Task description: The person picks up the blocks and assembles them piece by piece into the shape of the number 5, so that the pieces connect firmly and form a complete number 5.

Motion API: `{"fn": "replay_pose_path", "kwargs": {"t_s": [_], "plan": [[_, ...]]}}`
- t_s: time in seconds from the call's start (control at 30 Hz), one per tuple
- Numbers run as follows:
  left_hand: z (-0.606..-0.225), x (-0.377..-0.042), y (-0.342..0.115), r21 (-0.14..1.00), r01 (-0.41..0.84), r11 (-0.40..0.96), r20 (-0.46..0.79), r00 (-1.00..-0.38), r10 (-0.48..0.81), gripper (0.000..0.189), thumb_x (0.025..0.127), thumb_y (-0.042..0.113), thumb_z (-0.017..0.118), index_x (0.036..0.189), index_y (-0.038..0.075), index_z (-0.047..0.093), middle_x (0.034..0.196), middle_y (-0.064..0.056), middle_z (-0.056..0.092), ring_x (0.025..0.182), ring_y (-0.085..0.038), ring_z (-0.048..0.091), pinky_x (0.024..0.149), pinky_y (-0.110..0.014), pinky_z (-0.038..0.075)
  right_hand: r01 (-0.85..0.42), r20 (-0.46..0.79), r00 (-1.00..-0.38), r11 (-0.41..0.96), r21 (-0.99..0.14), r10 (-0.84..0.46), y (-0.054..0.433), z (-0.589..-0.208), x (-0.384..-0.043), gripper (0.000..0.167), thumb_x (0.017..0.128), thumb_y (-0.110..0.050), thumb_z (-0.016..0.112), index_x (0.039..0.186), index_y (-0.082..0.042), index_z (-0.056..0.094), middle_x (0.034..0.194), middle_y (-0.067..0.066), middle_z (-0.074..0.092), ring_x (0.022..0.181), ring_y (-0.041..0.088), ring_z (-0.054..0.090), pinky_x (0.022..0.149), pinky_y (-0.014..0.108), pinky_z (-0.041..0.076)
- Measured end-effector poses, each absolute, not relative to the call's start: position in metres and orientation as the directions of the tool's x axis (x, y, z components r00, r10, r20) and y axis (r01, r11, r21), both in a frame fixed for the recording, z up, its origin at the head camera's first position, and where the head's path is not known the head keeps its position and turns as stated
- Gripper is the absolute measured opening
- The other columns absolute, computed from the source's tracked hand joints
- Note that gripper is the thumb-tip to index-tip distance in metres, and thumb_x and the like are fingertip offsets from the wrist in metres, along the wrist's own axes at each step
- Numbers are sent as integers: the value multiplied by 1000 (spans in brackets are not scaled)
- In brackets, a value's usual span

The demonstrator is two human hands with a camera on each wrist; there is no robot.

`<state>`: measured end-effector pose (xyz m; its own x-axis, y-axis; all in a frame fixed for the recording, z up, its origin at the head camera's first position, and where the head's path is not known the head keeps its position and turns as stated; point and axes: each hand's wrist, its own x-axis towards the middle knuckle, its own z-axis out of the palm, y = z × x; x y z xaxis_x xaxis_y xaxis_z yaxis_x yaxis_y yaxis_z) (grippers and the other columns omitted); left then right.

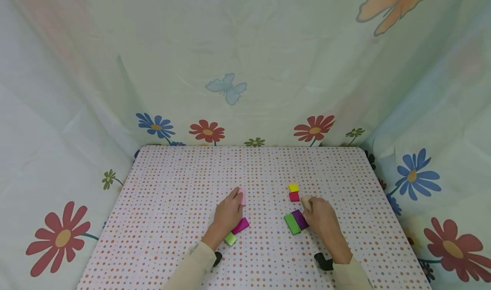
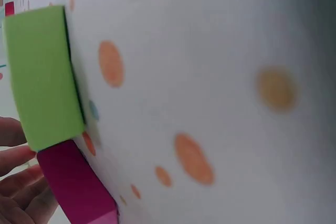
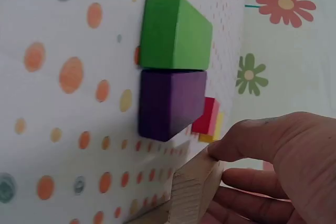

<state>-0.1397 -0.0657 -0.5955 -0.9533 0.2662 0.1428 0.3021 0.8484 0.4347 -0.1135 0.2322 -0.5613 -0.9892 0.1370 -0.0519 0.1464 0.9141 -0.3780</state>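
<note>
Head view: inside the worktop (image 1: 172, 183) edges, right hand (image 1: 322, 217) pinches wood block (image 1: 305, 202), likely for control; left hand (image 1: 229, 211) touches pink block (image 1: 243, 197), grip unclear.

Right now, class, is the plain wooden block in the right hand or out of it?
In it: the right wrist view shows the right hand pinching the wooden block between thumb and fingers.

Two hands (image 1: 229, 211), seven coloured blocks (image 1: 292, 224) and at least one bare wooden block (image 3: 191, 187) were at one table (image 1: 172, 188).
</note>
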Motion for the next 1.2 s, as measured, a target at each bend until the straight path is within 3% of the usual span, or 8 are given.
{"fn": "replay_pose_path", "kwargs": {"t_s": [0.2,0.4,0.73,1.03,1.2], "plan": [[-596,-137,-62,422,330,844,164,-944,287,32,103,14,67,134,4,70,153,-20,60,124,-40,72,94,-49,64,65,26,-996,917,-394,82,223,-556,-115,33,91,-6,77,117,12,69,102,26,73,83,30,69,72,46,62],[-598,-135,-59,413,344,843,181,-939,294,32,103,15,68,132,4,71,151,-21,61,128,-40,70,101,-52,61,-66,124,-992,914,-400,-18,210,-559,-121,32,89,-5,80,115,10,72,109,26,77,99,38,76,81,48,65],[-598,-130,-53,432,345,833,147,-938,313,37,104,18,67,138,3,68,154,-20,59,132,-39,67,108,-49,58,-152,99,-988,869,-470,-119,178,-567,-131,30,92,-5,75,121,5,73,121,21,75,116,39,70,96,52,61],[-597,-129,-51,409,343,845,132,-939,318,40,102,19,70,139,4,67,155,-17,59,133,-37,67,106,-47,59,-261,141,-965,864,-431,-222,151,-578,-148,25,87,2,75,112,1,75,111,15,77,103,32,70,93,47,62],[-597,-128,-51,398,331,856,113,-943,312,40,102,19,71,139,5,68,156,-16,58,131,-40,68,106,-49,59,-260,117,-966,873,-413,-232,145,-585,-148,25,85,4,77,109,-1,77,109,13,78,102,30,70,90,44,62]]}}
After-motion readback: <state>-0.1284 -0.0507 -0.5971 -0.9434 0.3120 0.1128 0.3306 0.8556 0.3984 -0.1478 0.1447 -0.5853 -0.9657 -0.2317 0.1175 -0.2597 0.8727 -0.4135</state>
